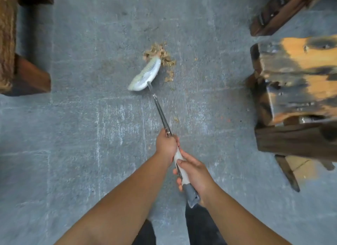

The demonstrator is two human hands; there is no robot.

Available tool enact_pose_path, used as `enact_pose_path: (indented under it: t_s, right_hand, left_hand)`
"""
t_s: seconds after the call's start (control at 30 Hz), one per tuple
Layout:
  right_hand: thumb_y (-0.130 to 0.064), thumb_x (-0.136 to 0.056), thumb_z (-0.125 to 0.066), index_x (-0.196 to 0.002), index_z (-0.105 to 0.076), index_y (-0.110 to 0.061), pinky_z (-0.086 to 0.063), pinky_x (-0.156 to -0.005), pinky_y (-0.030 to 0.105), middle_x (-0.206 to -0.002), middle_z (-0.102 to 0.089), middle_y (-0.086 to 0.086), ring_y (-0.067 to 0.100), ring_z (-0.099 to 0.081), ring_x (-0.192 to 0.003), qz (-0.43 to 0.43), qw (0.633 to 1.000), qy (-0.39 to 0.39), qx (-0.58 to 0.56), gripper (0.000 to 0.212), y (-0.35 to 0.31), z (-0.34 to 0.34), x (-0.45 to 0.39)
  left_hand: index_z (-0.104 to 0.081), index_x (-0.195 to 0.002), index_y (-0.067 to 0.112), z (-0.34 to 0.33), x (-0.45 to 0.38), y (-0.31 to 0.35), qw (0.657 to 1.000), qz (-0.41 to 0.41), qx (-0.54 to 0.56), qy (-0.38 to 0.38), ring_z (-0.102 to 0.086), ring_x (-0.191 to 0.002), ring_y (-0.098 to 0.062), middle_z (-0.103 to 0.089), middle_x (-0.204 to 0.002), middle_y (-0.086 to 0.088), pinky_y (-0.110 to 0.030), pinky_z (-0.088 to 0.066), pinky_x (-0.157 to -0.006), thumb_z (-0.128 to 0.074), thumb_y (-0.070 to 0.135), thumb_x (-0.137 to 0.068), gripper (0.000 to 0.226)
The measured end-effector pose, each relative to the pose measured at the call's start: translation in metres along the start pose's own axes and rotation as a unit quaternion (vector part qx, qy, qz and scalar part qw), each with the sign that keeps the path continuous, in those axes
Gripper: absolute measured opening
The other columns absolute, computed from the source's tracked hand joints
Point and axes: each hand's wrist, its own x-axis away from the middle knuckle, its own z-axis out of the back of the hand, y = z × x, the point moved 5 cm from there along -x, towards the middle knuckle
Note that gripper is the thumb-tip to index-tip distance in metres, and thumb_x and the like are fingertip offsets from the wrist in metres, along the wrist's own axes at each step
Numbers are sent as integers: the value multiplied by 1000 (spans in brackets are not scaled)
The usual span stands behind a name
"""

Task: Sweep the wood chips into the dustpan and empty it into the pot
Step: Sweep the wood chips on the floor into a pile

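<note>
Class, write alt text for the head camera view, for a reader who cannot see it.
Both hands grip a long-handled broom, left hand above right hand, its head against a small pile of wood chips on a grey concrete floor. Wooden furniture stands at the sides.

Even, diffuse daylight on the grey floor [73, 117]; shadows soft and faint. Overall softness, wide-angle bending at the edges, and blur on the wooden block [299, 80] at right.

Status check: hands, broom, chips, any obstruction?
Left hand and right hand both gripping broom handle. Broom head against wood chips pile. No dustpan or pot in view. Floor around pile unobstructed.
</note>
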Motion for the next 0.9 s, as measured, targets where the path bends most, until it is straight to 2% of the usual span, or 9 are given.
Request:
enact_pose_path:
  t_s: [0.1, 0.17, 0.27, 0.43, 0.53, 0.6, 0.77, 0.83, 0.9]
  right_hand:
    - [-7, -94, -55, -114, -62, -37, -45, -40, 25, -67, -64, 10, 19, -53, -45, 3, 999, -9, -43, 37, 49, -23, 10]
    - [-3, -93, -54, -121, -57, -25, -45, -41, 26, -69, -64, 10, 20, -54, -46, 13, 998, 1, -57, 36, 75, -39, 15]
    - [-2, -91, -52, -112, -52, -10, -46, -42, 26, -72, -60, 12, 19, -56, -47, -13, 999, 25, -28, 23, 107, -65, 23]
    - [-14, -96, -42, -103, -50, -15, -46, -47, 27, -69, -53, 9, 19, -52, -43, -97, 995, 30, -8, 10, 183, -107, 57]
    - [-18, -93, -38, -93, -51, -15, -41, -43, 21, -64, -51, 8, 17, -45, -36, -67, 992, 81, 63, 12, 226, -106, 75]
    - [-20, -92, -38, -87, -51, -18, -40, -42, 21, -59, -50, 6, 16, -45, -34, -47, 991, 98, 81, 14, 258, -102, 91]
    - [-21, -91, -35, -102, -54, -19, -41, -38, 23, -59, -51, 4, 15, -46, -33, -30, 988, 99, 111, 22, 358, -81, 137]
    - [-22, -91, -36, -95, -55, -19, -41, -37, 24, -62, -53, 5, 15, -47, -33, -26, 987, 95, 126, 20, 399, -69, 161]
    - [-22, -93, -38, -91, -58, -18, -41, -36, 24, -59, -53, 5, 17, -47, -33, -28, 989, 94, 113, 20, 444, -54, 187]
  left_hand:
    - [-52, -78, 21, 31, 13, -27, 999, -14, -49, -6, -50, -50, -18, -56, -60, -4, -29, -43, -51, -43, 1, -83, 22]
    - [-53, -79, 23, 50, 18, -36, 997, -26, -73, -18, -50, -52, -21, -57, -63, -6, -30, -43, -53, -43, 0, -82, 26]
    - [-54, -83, 13, 82, 27, -48, 991, -46, -126, -20, -51, -61, -25, -58, -74, -17, -37, -45, -59, -44, -2, -78, 19]
    - [-56, -85, 10, 139, 53, -98, 980, -69, -188, -13, -52, -59, -25, -58, -71, -13, -35, -46, -56, -49, 1, -76, 15]
    - [-56, -90, 6, 155, 77, -140, 981, -68, -184, -13, -50, -58, -24, -56, -71, -15, -35, -45, -55, -47, 1, -75, 19]
    - [-55, -91, 6, 165, 98, -167, 982, -69, -176, -10, -48, -55, -23, -54, -69, -14, -30, -42, -51, -47, 1, -77, 18]
    - [-54, -101, 6, 187, 166, -254, 987, -53, -148, -14, -44, -45, -15, -49, -61, -6, -20, -37, -38, -44, 4, -88, 16]
    - [-56, -99, 12, 194, 194, -297, 989, -46, -142, -10, -43, -44, -17, -49, -60, -6, -23, -37, -40, -43, 3, -88, 19]
    - [-59, -102, 23, 199, 222, -343, 986, -45, -159, -9, -45, -49, -22, -52, -63, -8, -31, -39, -48, -44, 5, -88, 28]
